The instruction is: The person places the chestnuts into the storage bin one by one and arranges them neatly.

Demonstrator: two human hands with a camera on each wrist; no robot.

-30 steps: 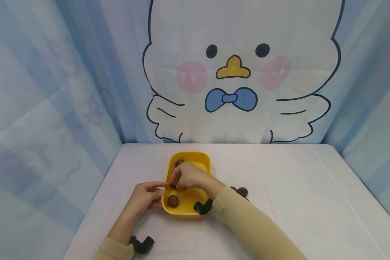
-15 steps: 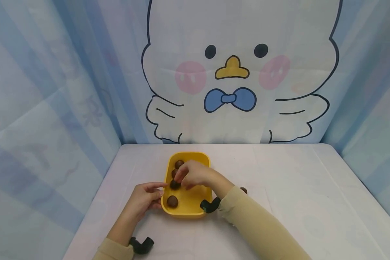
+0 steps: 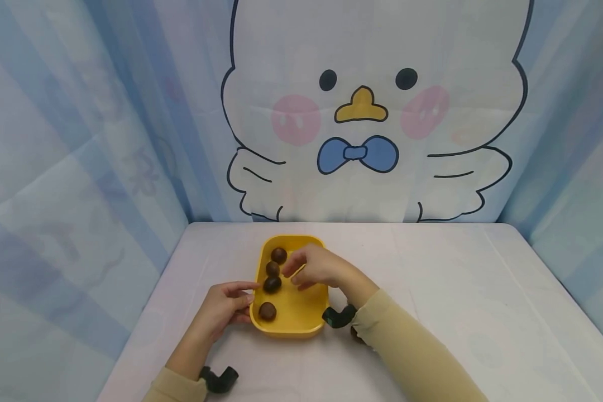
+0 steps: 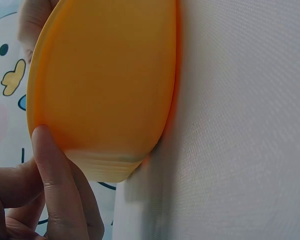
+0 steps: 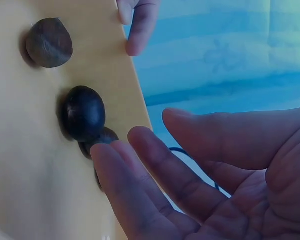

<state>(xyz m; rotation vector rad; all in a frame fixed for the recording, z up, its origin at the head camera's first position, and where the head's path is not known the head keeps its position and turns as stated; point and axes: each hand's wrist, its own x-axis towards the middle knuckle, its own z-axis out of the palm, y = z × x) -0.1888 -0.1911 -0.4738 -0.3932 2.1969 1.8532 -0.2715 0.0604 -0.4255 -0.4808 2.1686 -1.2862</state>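
A yellow plastic tray (image 3: 301,312) stands on the table with several brown chestnuts in it. Three of them, among them a very dark chestnut (image 3: 272,284), lie in a row along the left side, and another chestnut (image 3: 267,311) sits apart near the front left corner. My left hand (image 3: 226,304) rests against the tray's left side, its fingertips touching the rim. Over the right part of the tray hovers my right hand (image 3: 317,268), fingers spread loosely with nothing between them. In the right wrist view, its fingertips are close to the dark chestnut (image 5: 84,114) but hold nothing.
Partly hidden under the right sleeve, a chestnut (image 3: 357,334) lies on the white table (image 3: 457,290) right of the tray. A curtain (image 3: 362,190) with a cartoon bird hangs behind the table, and more curtain encloses both sides.
My right hand has let go of the dark chestnut inside the tray and drawn back to the right, its fingers parting. The left hand stays at the rim.
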